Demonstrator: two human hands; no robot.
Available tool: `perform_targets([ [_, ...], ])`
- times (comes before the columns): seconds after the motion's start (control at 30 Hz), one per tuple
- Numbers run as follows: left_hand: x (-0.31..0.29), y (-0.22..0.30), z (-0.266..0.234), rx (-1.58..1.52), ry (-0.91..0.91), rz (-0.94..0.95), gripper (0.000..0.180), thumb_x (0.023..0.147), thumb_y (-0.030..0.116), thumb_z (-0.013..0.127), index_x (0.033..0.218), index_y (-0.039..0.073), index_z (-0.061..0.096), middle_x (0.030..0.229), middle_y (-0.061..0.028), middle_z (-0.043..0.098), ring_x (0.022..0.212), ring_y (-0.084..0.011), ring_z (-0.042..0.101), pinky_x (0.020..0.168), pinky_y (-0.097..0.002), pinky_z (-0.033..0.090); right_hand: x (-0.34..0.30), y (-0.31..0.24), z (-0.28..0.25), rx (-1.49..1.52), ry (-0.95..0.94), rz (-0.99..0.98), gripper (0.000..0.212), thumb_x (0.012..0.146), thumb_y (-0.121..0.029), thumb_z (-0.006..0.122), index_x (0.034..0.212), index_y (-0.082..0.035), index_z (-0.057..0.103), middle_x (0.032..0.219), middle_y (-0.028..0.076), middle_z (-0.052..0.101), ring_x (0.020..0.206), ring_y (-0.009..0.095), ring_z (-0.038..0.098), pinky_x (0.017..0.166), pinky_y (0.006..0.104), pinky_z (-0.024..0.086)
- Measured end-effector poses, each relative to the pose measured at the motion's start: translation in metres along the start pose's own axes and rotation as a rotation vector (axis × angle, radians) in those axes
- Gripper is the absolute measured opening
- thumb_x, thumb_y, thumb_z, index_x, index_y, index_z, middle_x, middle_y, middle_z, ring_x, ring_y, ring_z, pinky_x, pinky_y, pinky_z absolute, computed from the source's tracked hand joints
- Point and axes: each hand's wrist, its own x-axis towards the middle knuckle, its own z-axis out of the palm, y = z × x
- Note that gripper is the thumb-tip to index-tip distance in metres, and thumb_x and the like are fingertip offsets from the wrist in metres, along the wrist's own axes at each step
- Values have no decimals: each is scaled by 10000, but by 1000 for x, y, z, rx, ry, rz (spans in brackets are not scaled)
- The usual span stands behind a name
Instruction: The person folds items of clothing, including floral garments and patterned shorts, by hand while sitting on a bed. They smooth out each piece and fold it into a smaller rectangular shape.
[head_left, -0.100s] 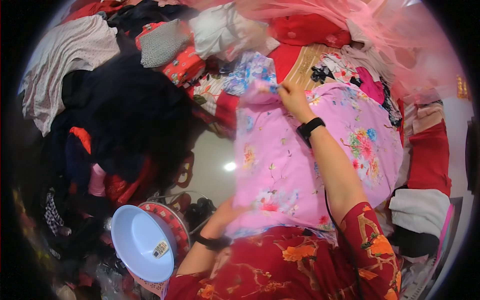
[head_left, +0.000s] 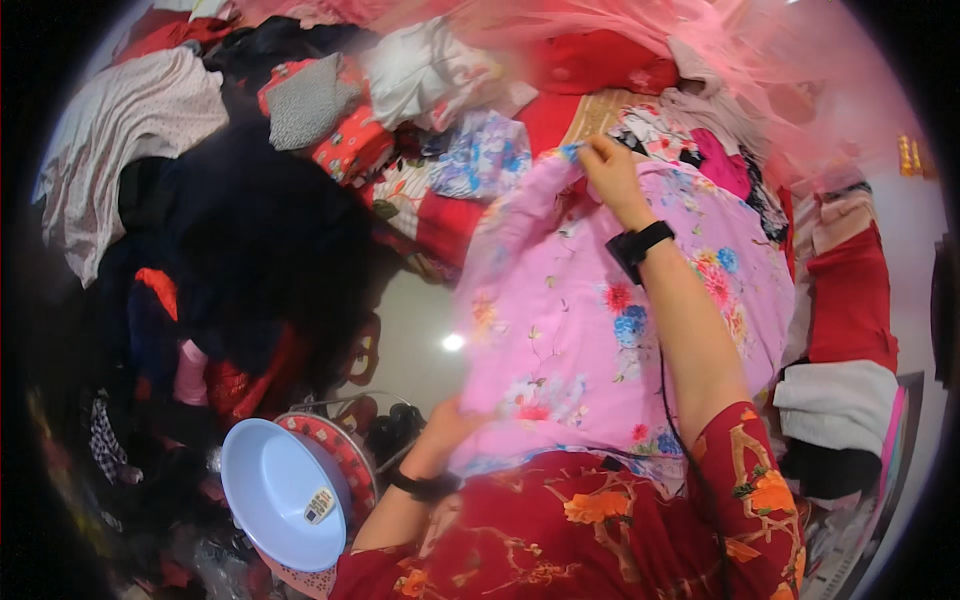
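A pink cloth with a floral print (head_left: 540, 320) is spread over my lap and reaches far out in front of me. My right hand (head_left: 610, 175), with a black band at the wrist, pinches its far edge and holds that part raised. At the near left edge of the same cloth is my left hand (head_left: 455, 430), also banded in black. Its fingers blur into the pink fabric, so their grip does not show. The cloth's left side hangs in a loose fold below the right hand.
A light blue basin (head_left: 285, 490) stands at my near left, next to a red patterned round item (head_left: 350, 455). Dark clothes (head_left: 260, 230) heap up on the left. Folded clothes (head_left: 850, 300) line the right, and pink netting (head_left: 780, 100) drapes across the far right.
My right hand has moved a little to the right and farther out, drawing the cloth's far edge with it. The cloth's left side has folded inward. My left hand stays about in place.
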Motion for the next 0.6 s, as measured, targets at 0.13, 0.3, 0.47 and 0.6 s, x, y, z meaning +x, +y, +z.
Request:
perform_targets([
  [0.13, 3, -10, 9, 114, 81, 179, 340, 756, 81, 751, 1045, -29, 609, 905, -56, 657, 768, -123, 616, 700, -256, 511, 24, -45, -115, 277, 142, 4, 170, 886, -168, 573, 887, -6, 625, 777, -28, 569, 731, 65, 500, 657, 212, 402],
  [0.3, 16, 1, 13, 314, 117, 425, 188, 796, 117, 694, 947, 13, 652, 763, -28, 631, 675, -94, 570, 580, -253, 465, 40, -94, -286, 29, 327, -94, 205, 894, -195, 570, 927, -7, 642, 778, -25, 588, 714, 77, 512, 650, 231, 416],
  [0.47, 7, 149, -3, 417, 253, 852, 65, 804, 76, 633, 840, 23, 627, 673, 24, 547, 594, -57, 471, 508, -238, 387, 1, -189, -421, -290, 760, -234, 239, 850, -146, 550, 973, 24, 665, 830, 114, 676, 779, 155, 612, 717, 292, 477],
  [0.6, -36, 287, -1, 305, 335, 1277, 136, 817, 29, 559, 929, -15, 621, 768, 0, 562, 694, -55, 492, 578, -215, 387, -31, -247, -506, -490, 1027, -396, 222, 856, -142, 547, 930, 29, 668, 824, 109, 674, 774, 170, 611, 707, 312, 473],
])
